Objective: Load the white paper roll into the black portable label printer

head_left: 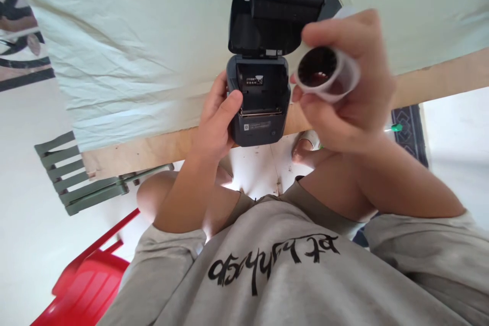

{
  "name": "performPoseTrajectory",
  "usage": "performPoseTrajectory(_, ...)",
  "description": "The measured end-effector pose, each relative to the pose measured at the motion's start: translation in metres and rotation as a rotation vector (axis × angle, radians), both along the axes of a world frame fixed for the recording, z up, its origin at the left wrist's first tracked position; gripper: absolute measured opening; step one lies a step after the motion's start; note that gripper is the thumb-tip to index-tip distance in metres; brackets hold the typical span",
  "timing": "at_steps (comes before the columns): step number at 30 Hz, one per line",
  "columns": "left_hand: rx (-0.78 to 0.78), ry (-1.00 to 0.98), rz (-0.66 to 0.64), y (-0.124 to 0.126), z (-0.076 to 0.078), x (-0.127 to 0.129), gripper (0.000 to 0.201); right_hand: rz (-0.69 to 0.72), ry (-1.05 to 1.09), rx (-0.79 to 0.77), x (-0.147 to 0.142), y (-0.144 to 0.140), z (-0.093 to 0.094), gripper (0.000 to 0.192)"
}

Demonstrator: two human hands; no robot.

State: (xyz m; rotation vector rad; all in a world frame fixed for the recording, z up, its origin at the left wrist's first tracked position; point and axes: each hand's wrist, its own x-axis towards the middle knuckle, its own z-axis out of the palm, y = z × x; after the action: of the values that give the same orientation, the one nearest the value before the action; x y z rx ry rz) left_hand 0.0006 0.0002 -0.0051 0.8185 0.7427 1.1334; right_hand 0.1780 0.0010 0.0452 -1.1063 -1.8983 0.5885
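My left hand (219, 117) grips the left side of a small black label printer (260, 130), thumb over its front edge. The printer's lid (263, 35) is swung up, showing a black roller and a white gear on its inner side. Inside the paper bay (262, 94) no roll lies, and a small printed sticker shows on its wall. Just right of the bay, my right hand (357, 81) is closed around a white paper roll (346, 79) with a dark round core facing me. The roll and the printer appear apart.
A pale cloth (153, 51) covers the table, whose wooden edge (153, 150) runs below the printer. A dark flat object (332, 7) lies behind the lid. Left below are a green slatted stool (71, 173) and a red plastic chair (89, 280).
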Motion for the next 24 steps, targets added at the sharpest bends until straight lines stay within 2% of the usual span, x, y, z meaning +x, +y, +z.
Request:
performPoseTrajectory(3,0.014,0.028,0.028,-0.001,0.003,0.002,0.022,0.049,-0.163,0.279,-0.005,0.003,-0.003,0.05)
performPoseTrajectory(6,0.042,0.063,0.029,-0.001,0.004,0.002,0.023,0.01,-0.296,0.377,-0.009,0.01,-0.011,0.055)
performPoseTrajectory(9,0.041,0.082,0.022,-0.001,0.003,0.0,0.026,-0.094,-0.435,0.359,-0.01,0.015,-0.02,0.047)
performPoseTrajectory(11,0.033,0.093,0.021,-0.001,0.002,-0.001,0.028,-0.106,-0.481,0.343,-0.009,0.018,-0.025,0.039)
performPoseTrajectory(16,-0.002,0.091,0.015,-0.001,0.001,-0.001,0.031,-0.046,-0.438,0.408,-0.007,0.022,-0.028,0.015)
performPoseTrajectory(24,0.039,0.06,-0.012,-0.001,-0.001,-0.003,0.034,0.16,-0.318,0.378,-0.007,0.012,-0.026,0.01)
